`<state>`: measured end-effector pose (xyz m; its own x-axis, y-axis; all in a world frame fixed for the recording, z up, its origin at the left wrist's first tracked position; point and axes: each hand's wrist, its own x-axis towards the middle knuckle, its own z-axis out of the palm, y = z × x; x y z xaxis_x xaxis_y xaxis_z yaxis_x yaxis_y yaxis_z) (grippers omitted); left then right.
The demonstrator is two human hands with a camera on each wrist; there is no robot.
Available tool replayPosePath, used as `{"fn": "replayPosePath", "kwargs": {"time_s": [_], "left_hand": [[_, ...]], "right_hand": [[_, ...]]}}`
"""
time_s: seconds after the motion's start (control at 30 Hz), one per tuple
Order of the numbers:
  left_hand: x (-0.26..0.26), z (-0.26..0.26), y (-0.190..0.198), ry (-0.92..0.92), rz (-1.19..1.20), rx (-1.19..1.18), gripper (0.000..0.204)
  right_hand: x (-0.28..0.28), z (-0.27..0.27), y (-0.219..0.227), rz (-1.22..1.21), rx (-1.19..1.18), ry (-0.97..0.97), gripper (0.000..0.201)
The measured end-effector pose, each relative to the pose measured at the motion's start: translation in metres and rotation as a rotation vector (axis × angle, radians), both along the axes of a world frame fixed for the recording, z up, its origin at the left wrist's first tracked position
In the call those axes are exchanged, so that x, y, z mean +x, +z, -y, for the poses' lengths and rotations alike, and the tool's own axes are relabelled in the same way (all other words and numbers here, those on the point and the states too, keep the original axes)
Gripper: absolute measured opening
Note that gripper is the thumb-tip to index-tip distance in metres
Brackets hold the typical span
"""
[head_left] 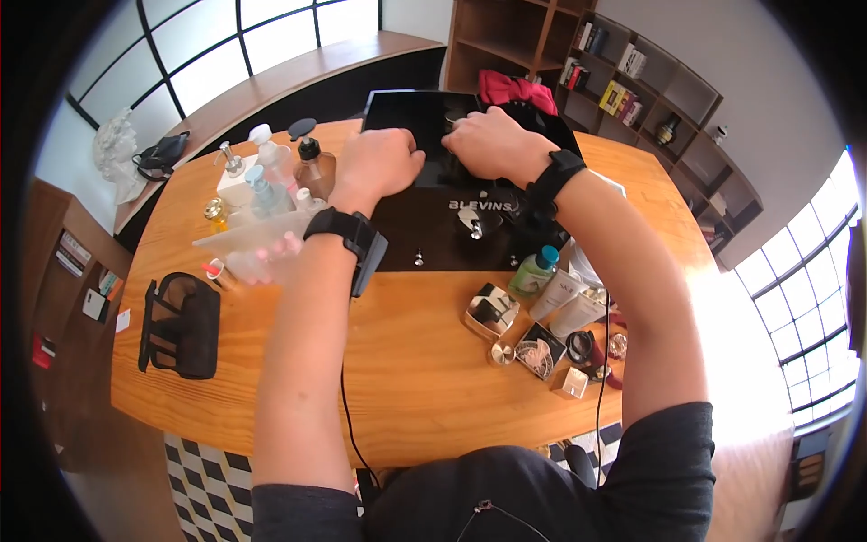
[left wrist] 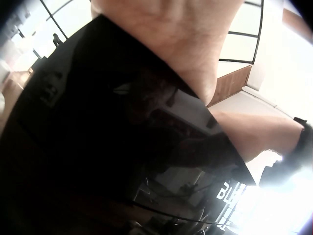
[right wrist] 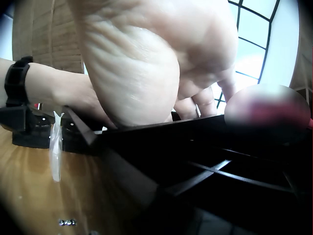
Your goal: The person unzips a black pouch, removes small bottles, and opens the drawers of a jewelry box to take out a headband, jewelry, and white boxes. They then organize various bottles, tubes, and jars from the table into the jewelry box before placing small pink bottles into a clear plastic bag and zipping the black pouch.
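Observation:
A glossy black box (head_left: 424,230) with white BLEVINS lettering and small silver knobs stands at the table's far side. Over its shiny top (head_left: 397,108) are both hands, bent at the knuckles. My left hand (head_left: 384,163) is on the left, its fingertips hidden; in the left wrist view its heel lies along the edge of a black panel (left wrist: 122,122). On the right, my right hand (head_left: 492,143) is bent inward, and a thin silvery glint shows by its fingers (right wrist: 188,105). I cannot tell what either hand holds.
Pump bottles (head_left: 312,167) crowd the left, with a translucent tray (head_left: 253,233) near them. A black mesh bag (head_left: 190,325) lies at front left. Tubes (head_left: 557,294), a green bottle (head_left: 533,271) and compacts (head_left: 540,350) sit under my right arm. Behind the box is a red bow (head_left: 515,90).

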<state>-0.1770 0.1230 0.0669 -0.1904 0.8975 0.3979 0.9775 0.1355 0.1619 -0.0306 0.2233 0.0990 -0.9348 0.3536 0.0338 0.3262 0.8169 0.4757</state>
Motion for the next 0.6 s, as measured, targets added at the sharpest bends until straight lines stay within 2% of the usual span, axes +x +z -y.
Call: {"fn": "replayPosePath", "kwargs": {"time_s": [0.07, 0.17, 0.2, 0.3, 0.5, 0.6], "left_hand": [[0.001, 0.000, 0.002, 0.001, -0.006, -0.008, 0.026], [0.005, 0.004, 0.007, 0.015, 0.005, -0.029, 0.026], [0.005, 0.004, 0.007, 0.016, 0.001, -0.032, 0.026], [0.005, 0.004, 0.006, 0.018, 0.007, -0.023, 0.025], [0.000, 0.000, 0.000, -0.005, 0.010, -0.002, 0.024], [-0.001, 0.000, 0.000, 0.004, 0.013, -0.004, 0.023]], "right_hand": [[0.005, 0.001, -0.004, -0.032, 0.007, 0.010, 0.027], [0.017, 0.006, -0.001, -0.161, 0.017, 0.240, 0.023], [0.016, 0.020, 0.011, -0.028, -0.041, 0.120, 0.030], [0.013, 0.021, 0.008, 0.091, -0.178, 0.029, 0.035], [0.009, 0.020, 0.012, 0.219, -0.207, -0.199, 0.042], [0.011, 0.017, 0.009, 0.138, -0.218, -0.147, 0.034]]}}
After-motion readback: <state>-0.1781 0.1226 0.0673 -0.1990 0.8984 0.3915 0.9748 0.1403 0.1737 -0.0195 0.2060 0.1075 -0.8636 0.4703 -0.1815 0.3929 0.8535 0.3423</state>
